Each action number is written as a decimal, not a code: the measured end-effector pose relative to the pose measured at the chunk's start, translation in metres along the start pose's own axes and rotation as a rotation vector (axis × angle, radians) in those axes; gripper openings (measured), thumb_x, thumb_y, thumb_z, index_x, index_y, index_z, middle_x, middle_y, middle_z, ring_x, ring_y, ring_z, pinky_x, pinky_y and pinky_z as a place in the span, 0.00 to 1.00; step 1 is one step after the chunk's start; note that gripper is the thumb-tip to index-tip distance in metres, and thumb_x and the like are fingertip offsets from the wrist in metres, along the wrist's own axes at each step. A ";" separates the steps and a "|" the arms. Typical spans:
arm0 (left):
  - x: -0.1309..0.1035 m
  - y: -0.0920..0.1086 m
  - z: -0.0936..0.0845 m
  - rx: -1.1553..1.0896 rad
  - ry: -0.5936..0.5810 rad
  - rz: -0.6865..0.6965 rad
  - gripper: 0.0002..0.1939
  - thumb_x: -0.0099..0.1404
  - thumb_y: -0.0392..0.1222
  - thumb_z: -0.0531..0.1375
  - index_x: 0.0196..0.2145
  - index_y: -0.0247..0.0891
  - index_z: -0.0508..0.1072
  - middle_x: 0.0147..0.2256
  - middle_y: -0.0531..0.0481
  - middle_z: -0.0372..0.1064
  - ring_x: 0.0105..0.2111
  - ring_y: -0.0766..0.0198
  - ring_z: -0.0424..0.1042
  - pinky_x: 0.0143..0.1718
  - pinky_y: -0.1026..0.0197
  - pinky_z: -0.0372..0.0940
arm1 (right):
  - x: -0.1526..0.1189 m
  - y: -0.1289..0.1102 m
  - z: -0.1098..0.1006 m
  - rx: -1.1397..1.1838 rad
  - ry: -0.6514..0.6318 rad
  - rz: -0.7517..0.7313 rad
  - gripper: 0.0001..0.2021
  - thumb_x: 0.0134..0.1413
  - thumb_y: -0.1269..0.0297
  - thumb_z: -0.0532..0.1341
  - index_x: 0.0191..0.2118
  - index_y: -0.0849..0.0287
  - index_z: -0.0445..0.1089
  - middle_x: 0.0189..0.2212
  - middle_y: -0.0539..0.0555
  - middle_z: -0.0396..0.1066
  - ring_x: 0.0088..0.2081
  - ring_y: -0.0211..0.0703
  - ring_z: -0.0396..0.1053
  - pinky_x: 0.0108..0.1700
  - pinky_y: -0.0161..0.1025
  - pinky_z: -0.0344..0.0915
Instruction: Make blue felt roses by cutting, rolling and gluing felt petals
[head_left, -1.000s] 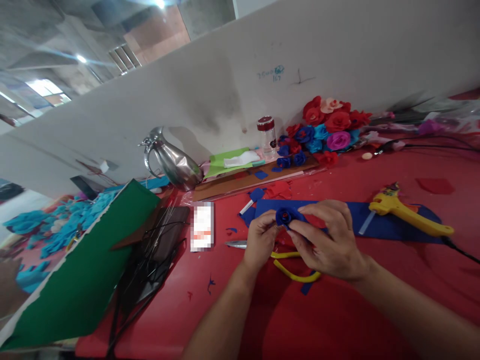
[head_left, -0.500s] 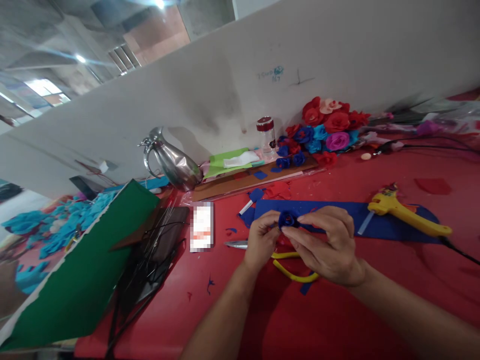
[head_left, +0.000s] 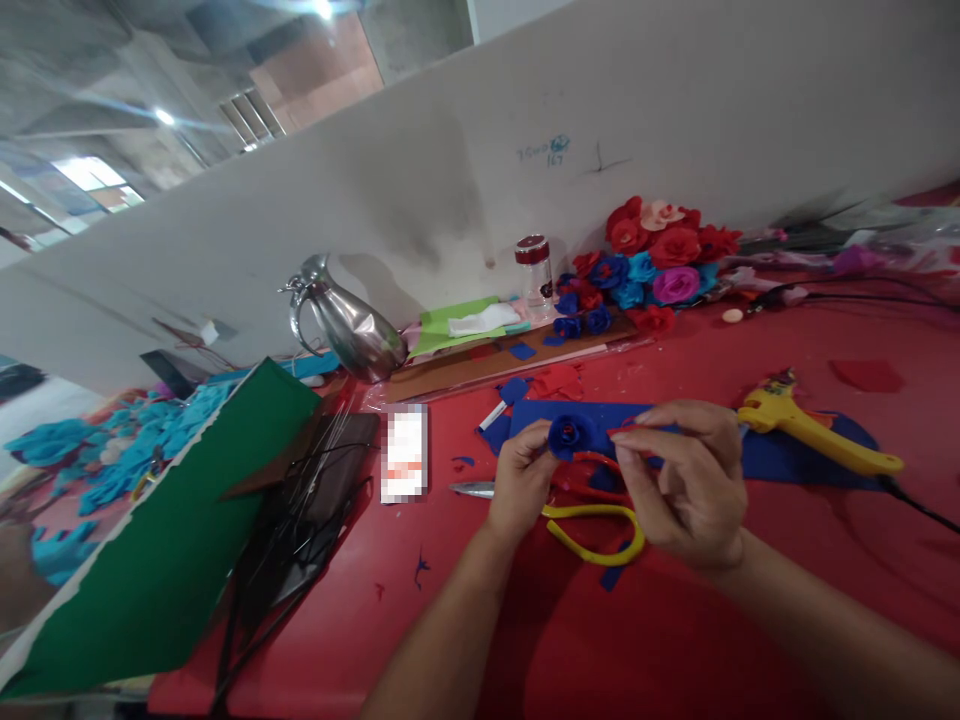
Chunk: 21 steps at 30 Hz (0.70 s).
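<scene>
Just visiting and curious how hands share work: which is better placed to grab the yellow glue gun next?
Probably the right hand: it is nearer the yellow glue gun, while the left hand grips the blue flower. I can't tell whether the right holds something small.

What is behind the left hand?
Behind the left hand, scissors lie on the red tabletop: blade on one side, yellow handle on the other. The hand covers their middle, so that part can't be seen.

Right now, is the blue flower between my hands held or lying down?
Held: your left hand pinches the blue flower at its side, its coiled centre facing the camera.
</scene>
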<state>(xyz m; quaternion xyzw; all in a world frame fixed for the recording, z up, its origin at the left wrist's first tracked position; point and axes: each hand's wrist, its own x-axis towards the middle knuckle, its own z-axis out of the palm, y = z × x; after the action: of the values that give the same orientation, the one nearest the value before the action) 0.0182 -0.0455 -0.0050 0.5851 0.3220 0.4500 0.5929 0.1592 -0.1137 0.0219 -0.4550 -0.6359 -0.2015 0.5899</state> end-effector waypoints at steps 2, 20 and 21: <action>0.000 0.000 0.001 -0.058 0.024 -0.041 0.13 0.53 0.50 0.68 0.25 0.37 0.78 0.30 0.49 0.74 0.34 0.62 0.70 0.41 0.59 0.65 | 0.000 0.000 0.001 0.007 -0.006 0.065 0.14 0.51 0.78 0.60 0.40 0.52 0.71 0.38 0.55 0.66 0.38 0.49 0.67 0.38 0.48 0.65; 0.001 0.010 0.009 -0.394 0.093 -0.300 0.18 0.40 0.48 0.75 0.20 0.35 0.72 0.19 0.55 0.68 0.23 0.71 0.67 0.32 0.66 0.63 | -0.005 0.007 0.017 -0.005 -0.118 0.091 0.06 0.54 0.71 0.63 0.38 0.54 0.72 0.37 0.54 0.67 0.38 0.46 0.68 0.41 0.46 0.64; 0.000 0.010 0.009 -0.374 0.096 -0.287 0.18 0.40 0.48 0.75 0.20 0.35 0.73 0.19 0.56 0.67 0.22 0.71 0.66 0.31 0.66 0.62 | -0.005 0.007 0.017 -0.007 -0.114 0.089 0.06 0.54 0.70 0.64 0.38 0.54 0.72 0.37 0.54 0.67 0.38 0.46 0.68 0.41 0.46 0.64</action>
<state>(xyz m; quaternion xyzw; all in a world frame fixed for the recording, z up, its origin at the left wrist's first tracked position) 0.0251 -0.0497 0.0058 0.3913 0.3408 0.4401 0.7328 0.1546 -0.0989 0.0115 -0.4958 -0.6468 -0.1510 0.5595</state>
